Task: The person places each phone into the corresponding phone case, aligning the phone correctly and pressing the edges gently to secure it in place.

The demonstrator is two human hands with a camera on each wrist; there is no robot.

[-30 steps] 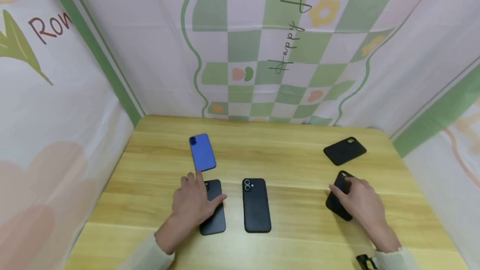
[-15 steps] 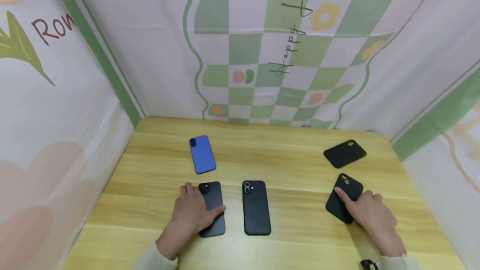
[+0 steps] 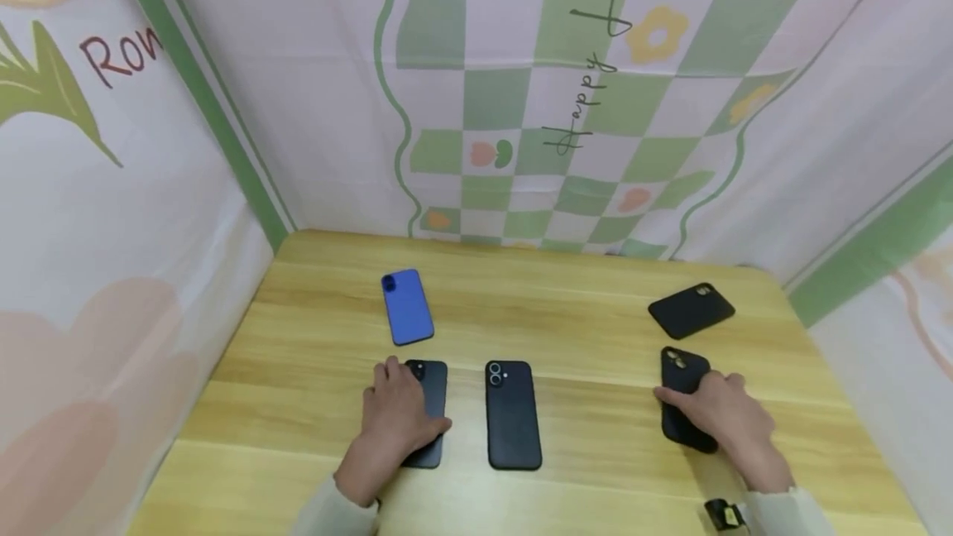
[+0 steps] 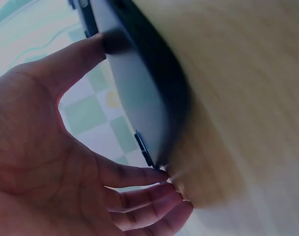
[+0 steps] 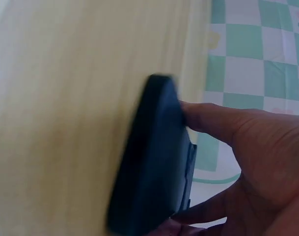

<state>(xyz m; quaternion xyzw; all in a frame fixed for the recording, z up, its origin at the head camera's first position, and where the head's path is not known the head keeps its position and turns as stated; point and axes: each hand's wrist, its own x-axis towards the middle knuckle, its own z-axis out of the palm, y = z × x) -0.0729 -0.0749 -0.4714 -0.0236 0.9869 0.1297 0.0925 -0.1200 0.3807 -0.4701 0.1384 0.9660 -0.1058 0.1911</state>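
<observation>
- With left hand [image 3: 395,412], grasping dark grey phone [image 3: 434,391] across its width, pressing thumb to its right edge, reaching along its left side with fingers. Covering a good part of its back. Showing camera bump just past the knuckles.
- With right hand [image 3: 733,416], gripping black phone-shaped piece [image 3: 688,377], thumb to left edge, fingers at right edge. Can't tell if phone or bare case. Tilted top-left, with camera openings ahead of the hand.
- Can't tell whether either held piece sits fully flat on the wooden table [image 3: 588,354]; blurred in both wrist views.
- Got black-backed phone [image 3: 514,424] between the hands, just right of left thumb, well apart from right hand. Lying back up, untouched, with two camera rings at top left.
- Got blue phone [image 3: 409,311] just ahead of left fingertips, back up, not touching.
- Got second black piece [image 3: 691,312] ahead of right hand, just beyond the gripped one, turned more sideways.
- See small black device [image 3: 722,514] behind right hand, beside pale right sleeve [image 3: 789,515].
- Farther out, ahead of both hands: see green-and-white checked cloth [image 3: 491,98] hanging past the table edge.
</observation>
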